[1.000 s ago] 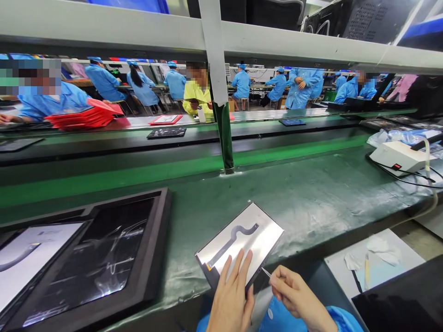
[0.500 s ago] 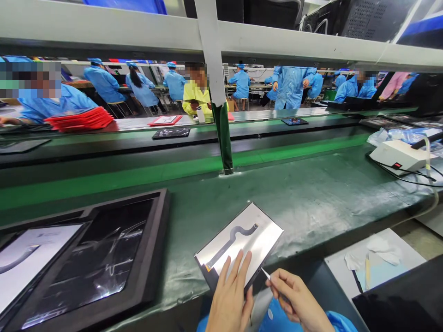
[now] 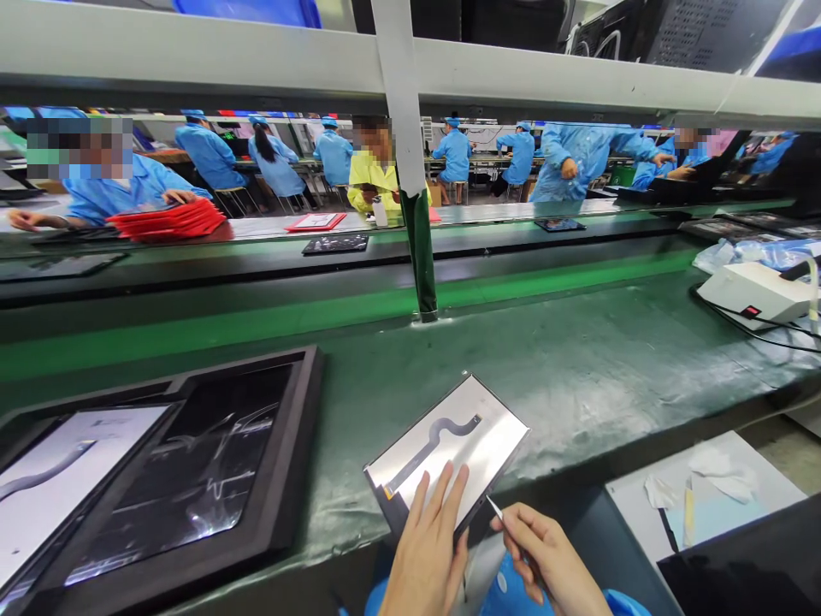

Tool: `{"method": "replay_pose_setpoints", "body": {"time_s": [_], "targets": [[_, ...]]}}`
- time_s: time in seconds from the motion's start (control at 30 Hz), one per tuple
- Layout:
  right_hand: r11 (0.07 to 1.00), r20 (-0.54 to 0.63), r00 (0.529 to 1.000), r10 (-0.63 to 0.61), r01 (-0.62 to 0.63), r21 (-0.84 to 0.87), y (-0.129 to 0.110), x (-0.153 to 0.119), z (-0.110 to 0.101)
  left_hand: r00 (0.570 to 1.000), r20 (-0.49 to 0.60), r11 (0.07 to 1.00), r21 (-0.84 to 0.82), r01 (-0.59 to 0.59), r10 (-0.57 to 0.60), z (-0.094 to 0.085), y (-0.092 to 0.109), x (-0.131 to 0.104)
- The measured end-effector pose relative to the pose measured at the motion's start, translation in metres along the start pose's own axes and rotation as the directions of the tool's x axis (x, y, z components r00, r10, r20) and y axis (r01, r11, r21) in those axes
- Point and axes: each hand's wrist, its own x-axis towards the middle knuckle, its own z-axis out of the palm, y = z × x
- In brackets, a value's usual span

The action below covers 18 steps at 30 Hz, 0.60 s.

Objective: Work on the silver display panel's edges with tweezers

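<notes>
The left hand (image 3: pixel 427 556) is lying flat on the silvery rectangular display panel (image 3: pixel 449 445), steadying it, while the right hand (image 3: pixel 545 556) is pinching thin metal tweezers (image 3: pixel 495 508) at the panel's edge.

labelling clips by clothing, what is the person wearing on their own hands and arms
Both hands are bare: no gloves, rings or watch show. The left hand shows no sleeve in view. The right hand comes out of a bright blue sleeve, and more blue cloth lies between the hands.
</notes>
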Motion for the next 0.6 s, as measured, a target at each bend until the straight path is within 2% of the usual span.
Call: {"method": "replay_pose_setpoints", "body": {"time_s": [0.2, 0.43, 0.6], "targets": [[0.996, 0.057, 0.995, 0.087, -0.088, 0.018, 0.0019, 0.0011, 0.0002, 0.999, 0.034, 1.000, 0.008, -0.003, 0.002, 0.0025, 0.0001, -0.0017], [0.999, 0.039, 0.999, 0.007, -0.005, -0.036, 0.0014, 0.0018, -0.0038, 1.000, 0.024, 1.000, 0.003, 0.015, -0.015, 0.0024, -0.0004, -0.0025], [0.996, 0.053, 0.995, 0.083, -0.082, -0.023, 0.0007, 0.0034, -0.0048, 0.999, 0.033, 1.000, -0.019, 0.014, -0.013, 0.0020, -0.0020, -0.0029]]}}
